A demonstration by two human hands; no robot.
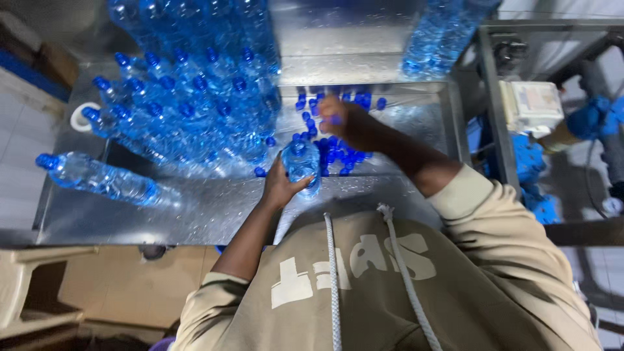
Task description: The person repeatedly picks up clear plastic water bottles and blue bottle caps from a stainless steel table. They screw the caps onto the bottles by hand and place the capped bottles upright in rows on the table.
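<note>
Now, far on the left, one blue bottle lying down (97, 177) rests on its side on the shiny metal worktop (214, 218), with its blue cap pointing left. It is well apart from my hands. A white ring (79, 117) sits at the far left edge of the worktop.

Next comes a big bunch of standing bottles (188, 110). They are packed close together, all with blue caps on top, and they fill the far left part of the worktop.

Then comes my left hand (281, 186), near the middle. My fingers are wrapped around a small blue bottle (301, 166) from its left side. The bottle stands up on the worktop, close to my body, just to the right of the big bunch.

A little farther away is a pile of loose blue caps (338, 153), spread out on the worktop behind the small bottle.

My right hand (348, 120) is over that pile. My fingers are curled in, and one blue cap shows between them, though it is a bit blurry.

Far on the right stands a metal frame (494, 110) with a white box (533, 104) in it.
</note>
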